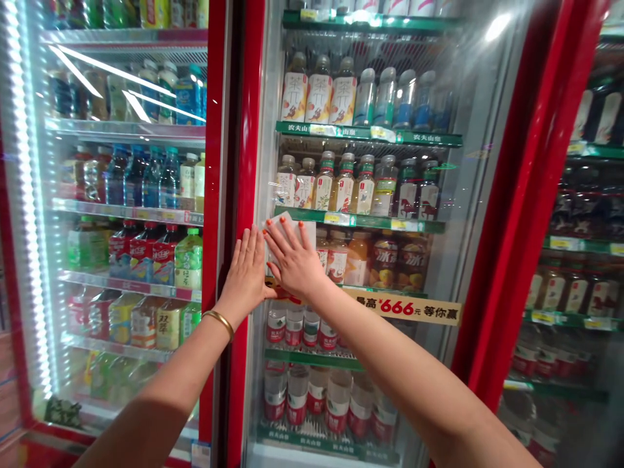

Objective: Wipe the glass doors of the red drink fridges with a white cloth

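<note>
My right hand (296, 258) lies with fingers spread on a white cloth or paper sheet (311, 230), pressing it flat against the glass door (453, 247) of a drinks cooler. Most of the sheet is hidden under that hand. Just beside it, my left hand (246, 276) rests palm-down on the red door frame (251, 130), fingers straight and close together, its thumb pointing toward the right hand. Nothing shows in the left hand. A gold bangle (220, 323) circles the left wrist.
Behind the glass, bottled drinks (344, 91) stand on green-edged shelves (365, 133). A yellow promotional strip (409, 307) crosses the door at hand height. Another lit cooler (127, 130) is on the left, and a further red-framed cooler (565, 279) on the right.
</note>
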`<action>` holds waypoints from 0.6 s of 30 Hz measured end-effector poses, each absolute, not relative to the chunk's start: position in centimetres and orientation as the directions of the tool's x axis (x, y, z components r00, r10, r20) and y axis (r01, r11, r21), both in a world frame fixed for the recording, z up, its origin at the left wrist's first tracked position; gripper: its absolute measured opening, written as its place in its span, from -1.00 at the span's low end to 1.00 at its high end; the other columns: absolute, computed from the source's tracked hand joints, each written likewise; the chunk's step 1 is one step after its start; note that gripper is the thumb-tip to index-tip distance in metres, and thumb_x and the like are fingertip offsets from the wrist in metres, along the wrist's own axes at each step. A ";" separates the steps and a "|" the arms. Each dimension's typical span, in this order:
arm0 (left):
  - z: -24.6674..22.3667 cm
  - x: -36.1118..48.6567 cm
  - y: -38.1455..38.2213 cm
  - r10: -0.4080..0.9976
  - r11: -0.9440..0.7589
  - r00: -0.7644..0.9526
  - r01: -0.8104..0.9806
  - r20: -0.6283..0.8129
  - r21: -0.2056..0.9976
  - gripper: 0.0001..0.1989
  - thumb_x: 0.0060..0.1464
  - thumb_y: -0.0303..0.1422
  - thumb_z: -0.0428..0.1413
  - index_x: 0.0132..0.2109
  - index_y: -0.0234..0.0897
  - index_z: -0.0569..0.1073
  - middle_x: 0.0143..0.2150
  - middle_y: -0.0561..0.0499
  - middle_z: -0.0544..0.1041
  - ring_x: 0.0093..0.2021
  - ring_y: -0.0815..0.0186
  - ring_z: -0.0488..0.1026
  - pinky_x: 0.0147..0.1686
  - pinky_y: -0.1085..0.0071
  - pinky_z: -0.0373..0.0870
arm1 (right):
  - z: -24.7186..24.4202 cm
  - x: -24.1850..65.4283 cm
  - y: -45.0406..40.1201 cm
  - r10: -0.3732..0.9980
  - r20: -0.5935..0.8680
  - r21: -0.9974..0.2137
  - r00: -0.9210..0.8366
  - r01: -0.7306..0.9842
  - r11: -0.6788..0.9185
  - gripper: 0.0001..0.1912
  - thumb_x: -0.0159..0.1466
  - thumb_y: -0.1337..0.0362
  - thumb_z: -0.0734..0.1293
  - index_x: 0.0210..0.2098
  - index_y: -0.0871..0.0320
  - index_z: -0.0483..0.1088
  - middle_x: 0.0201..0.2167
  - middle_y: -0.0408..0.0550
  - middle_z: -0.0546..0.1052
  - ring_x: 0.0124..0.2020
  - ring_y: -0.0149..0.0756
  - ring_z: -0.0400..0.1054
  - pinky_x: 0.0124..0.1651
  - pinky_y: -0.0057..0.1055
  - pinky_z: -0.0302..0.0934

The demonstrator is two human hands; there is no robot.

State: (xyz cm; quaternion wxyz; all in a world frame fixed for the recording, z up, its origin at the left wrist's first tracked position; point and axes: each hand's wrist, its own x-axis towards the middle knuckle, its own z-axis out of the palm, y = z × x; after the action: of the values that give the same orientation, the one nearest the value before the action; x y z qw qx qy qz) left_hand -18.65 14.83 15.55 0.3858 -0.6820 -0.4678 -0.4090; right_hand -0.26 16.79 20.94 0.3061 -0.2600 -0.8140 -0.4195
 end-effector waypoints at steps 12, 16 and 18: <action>15.3 -17.4 14.4 0.317 -0.287 0.247 0.945 0.916 -0.156 0.59 0.00 0.18 0.45 0.66 -0.30 -0.51 0.71 -0.47 -0.28 0.71 -0.27 -0.35 0.64 -0.29 -0.14 | 21.1 4.3 16.4 0.247 0.781 0.424 -0.573 0.778 0.463 -0.27 0.61 0.02 0.06 0.68 0.01 -0.18 0.71 -0.13 -0.22 0.73 0.02 -0.42 0.71 0.35 -0.43; 14.9 -16.8 14.7 0.340 -0.277 0.246 0.949 0.908 -0.153 0.58 0.01 0.15 0.46 0.66 -0.32 -0.52 0.71 -0.48 -0.32 0.71 -0.26 -0.35 0.64 -0.28 -0.16 | 19.9 6.3 16.3 0.237 0.715 0.493 -0.658 0.714 0.497 -0.28 0.61 0.08 0.08 0.68 -0.07 -0.20 0.70 -0.22 -0.17 0.73 -0.06 -0.38 0.73 0.29 -0.42; 14.8 -16.7 14.7 0.342 -0.287 0.246 0.946 0.907 -0.149 0.57 0.01 0.23 0.41 0.66 -0.33 -0.50 0.71 -0.48 -0.32 0.72 -0.26 -0.34 0.64 -0.26 -0.17 | 20.0 8.6 16.4 0.230 0.776 0.441 -0.588 0.766 0.468 -0.25 0.61 0.07 0.09 0.68 -0.12 -0.30 0.69 -0.22 -0.17 0.73 -0.04 -0.39 0.72 0.34 -0.44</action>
State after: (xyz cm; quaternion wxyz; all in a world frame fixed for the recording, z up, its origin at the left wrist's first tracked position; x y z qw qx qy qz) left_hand -16.70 14.71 14.79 0.3760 -0.6941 -0.4640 -0.4020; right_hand 8.58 16.44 20.05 0.3275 -0.3144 -0.7917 -0.4089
